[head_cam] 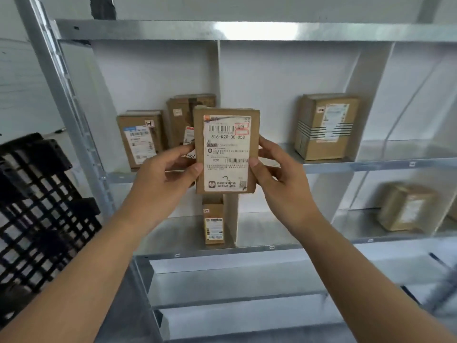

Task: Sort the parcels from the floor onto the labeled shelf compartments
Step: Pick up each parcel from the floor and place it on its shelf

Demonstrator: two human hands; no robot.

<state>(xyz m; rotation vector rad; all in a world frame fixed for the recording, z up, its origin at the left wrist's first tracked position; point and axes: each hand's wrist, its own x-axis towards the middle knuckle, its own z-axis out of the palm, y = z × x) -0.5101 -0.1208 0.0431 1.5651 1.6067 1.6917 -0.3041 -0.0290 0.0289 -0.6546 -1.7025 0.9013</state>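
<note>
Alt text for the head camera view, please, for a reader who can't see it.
Both hands, left hand and right hand, grip a flat cardboard parcel upright, label facing the camera, in front of a metal shelf unit. Several other parcels stand in its compartments; a black plastic crate sits at left.

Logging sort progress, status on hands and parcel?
Left hand and right hand grip held parcel upright, label facing camera. Not yet shelved. Shelf ahead already holds boxes; nothing blocks the way.
</note>
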